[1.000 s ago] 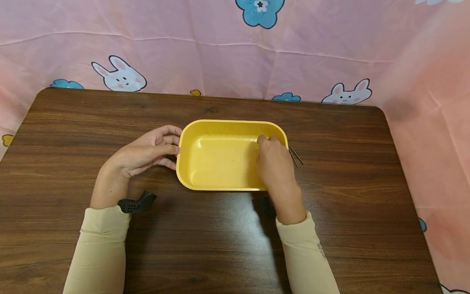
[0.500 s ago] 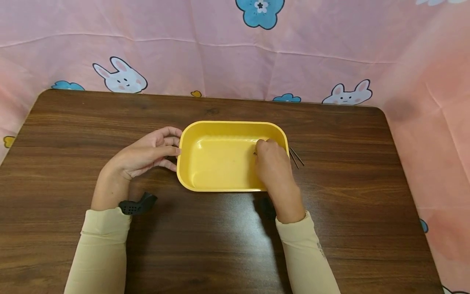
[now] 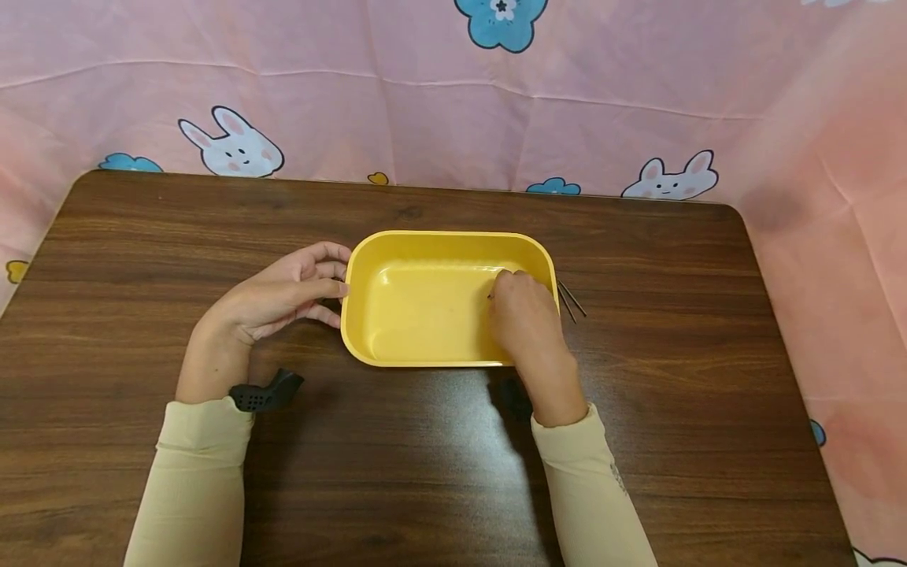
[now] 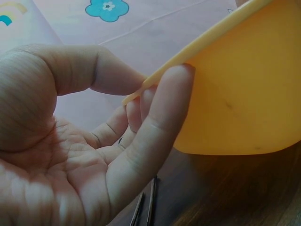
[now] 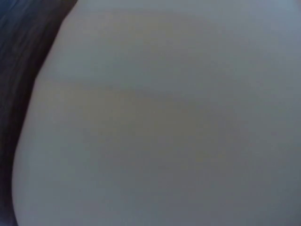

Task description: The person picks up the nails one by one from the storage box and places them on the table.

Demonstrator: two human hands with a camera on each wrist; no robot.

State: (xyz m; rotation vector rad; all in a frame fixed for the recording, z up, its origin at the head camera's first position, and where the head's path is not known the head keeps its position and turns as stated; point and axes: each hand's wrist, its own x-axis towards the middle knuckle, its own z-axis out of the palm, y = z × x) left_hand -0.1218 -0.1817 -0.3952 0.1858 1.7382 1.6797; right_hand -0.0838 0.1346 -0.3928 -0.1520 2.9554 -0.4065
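A yellow tray (image 3: 425,315) with rounded corners stands in the middle of the dark wooden worktop (image 3: 673,378), its long side running from left to right. The left hand (image 3: 279,295) lies on the worktop at the left short end of the tray; its fingers are nearly straight and the fingertips (image 4: 176,82) touch the outer wall just under the rim, so this grip is released and only rests against the tray. In the left wrist view two thin dark sticks (image 4: 146,209) lie on the wood below this hand, beside the tray. The right hand (image 3: 527,323) reaches over the near right corner of the tray, with the fingers bent downward inside it, close to the right wall. A small dark tip (image 3: 490,296) shows at these fingers, but what it is, and whether the grip is grasping it, I cannot tell; the right wrist view is only a blurred pale surface. Just outside the right wall of the tray two more thin dark sticks (image 3: 571,302) lie side by side on the worktop. Both arms wear cream sleeves (image 3: 191,480). Behind the worktop hangs a pink cloth (image 3: 397,102) with rabbits and blue flowers.
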